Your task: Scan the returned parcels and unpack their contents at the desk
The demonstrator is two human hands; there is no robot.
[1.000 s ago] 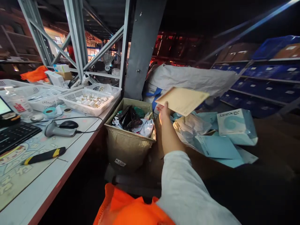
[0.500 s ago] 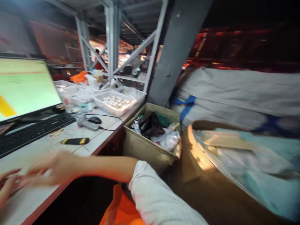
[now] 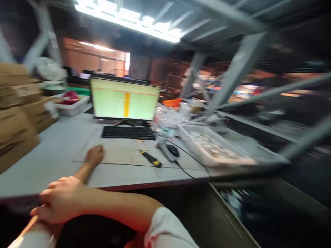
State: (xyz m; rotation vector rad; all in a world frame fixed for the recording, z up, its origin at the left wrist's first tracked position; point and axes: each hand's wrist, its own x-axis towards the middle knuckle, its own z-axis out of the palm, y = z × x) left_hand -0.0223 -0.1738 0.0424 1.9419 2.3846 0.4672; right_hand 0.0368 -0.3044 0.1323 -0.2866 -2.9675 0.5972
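Note:
My left hand [image 3: 95, 155] rests on the white desk [image 3: 62, 148] in front of the keyboard, its fingers curled in and nothing visible in them. My right hand [image 3: 62, 199] reaches across at the desk's front edge and is wrapped round my left forearm [image 3: 84, 173], near the pale sleeve. To the right of my left hand lies a black and yellow utility knife [image 3: 151, 158]. Beyond it are a grey handheld scanner [image 3: 165, 151] and a black mouse [image 3: 172, 150]. The black keyboard [image 3: 128, 132] sits below a lit monitor [image 3: 125, 100].
Cardboard boxes [image 3: 18, 113] are stacked at the left, near a white bin [image 3: 71, 107] with red contents. A white tray [image 3: 191, 146] of small items stands on the right. Below it is a deep bin [image 3: 230, 220]. Slanted metal beams [image 3: 234, 69] rise behind the desk.
My view has swung left, bringing the whole monitor and the boxes into sight. My right hand has gone from near my left fingers to round my left forearm.

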